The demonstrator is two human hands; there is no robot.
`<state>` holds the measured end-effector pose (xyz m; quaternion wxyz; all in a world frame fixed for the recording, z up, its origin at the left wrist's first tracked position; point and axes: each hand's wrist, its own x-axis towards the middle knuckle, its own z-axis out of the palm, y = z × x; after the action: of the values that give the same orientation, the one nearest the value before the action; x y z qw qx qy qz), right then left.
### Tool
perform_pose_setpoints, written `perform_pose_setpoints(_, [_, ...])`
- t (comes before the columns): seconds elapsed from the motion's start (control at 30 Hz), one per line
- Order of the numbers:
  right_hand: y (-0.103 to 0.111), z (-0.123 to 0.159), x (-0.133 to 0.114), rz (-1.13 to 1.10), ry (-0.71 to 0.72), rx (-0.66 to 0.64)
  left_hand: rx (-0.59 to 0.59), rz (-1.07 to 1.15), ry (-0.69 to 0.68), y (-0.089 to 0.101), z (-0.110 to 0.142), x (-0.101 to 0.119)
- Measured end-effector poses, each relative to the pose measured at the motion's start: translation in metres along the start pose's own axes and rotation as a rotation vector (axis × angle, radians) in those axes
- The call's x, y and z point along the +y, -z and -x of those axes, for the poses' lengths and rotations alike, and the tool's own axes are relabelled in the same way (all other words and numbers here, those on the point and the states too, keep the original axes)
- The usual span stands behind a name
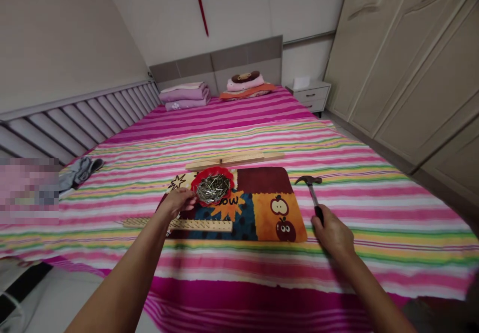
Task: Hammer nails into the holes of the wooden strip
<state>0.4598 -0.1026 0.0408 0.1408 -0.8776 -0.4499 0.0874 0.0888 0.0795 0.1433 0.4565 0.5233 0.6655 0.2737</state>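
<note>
My right hand (334,232) is wrapped round the black handle of a claw hammer (315,193), whose metal head points away from me above the striped bedspread. At the left rim of a red scalloped bowl (193,177), my left hand (180,201) has its fingers drawn together; what lies between the fingertips is too small to make out. Loose nails (214,188) fill the bowl. Below my left hand lies a wooden strip (202,225) with many nails standing up along it, partly covered by my forearm. Bowl and strip rest on a colourful printed mat (245,225).
Plain wooden strips (239,160) lie just beyond the mat on the striped bedspread (374,198). Folded bedding (185,96) is stacked near the headboard (247,63). Grey clothing (79,173) lies at the left, by the bed rail (93,118). A wardrobe (396,63) stands to the right.
</note>
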Motion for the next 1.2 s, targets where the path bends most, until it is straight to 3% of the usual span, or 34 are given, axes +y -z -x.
perform_pose_setpoints(0.23, [0.003, 0.001, -0.001, 0.001, 0.004, 0.012, -0.071, 0.366, 0.033, 0.01, 0.041, -0.007])
perform_pose_setpoints(0.43, [0.004, 0.002, -0.003, 0.038, -0.013, -0.005, -0.042, 0.464, 0.014, 0.009, 0.071, -0.015])
perform_pose_setpoints(0.63, [0.005, 0.003, -0.005, 0.061, -0.02, -0.005, -0.041, 0.542, 0.019, 0.014, 0.097, -0.039])
perform_pose_setpoints(0.97, [0.004, 0.003, -0.005, 0.05, -0.03, 0.021, -0.162, 0.588, 0.136, -0.007, 0.129, -0.07])
perform_pose_setpoints(1.2, [0.002, 0.002, -0.003, 0.038, -0.037, 0.029, -0.056, 0.64, 0.077, -0.028, 0.128, -0.066])
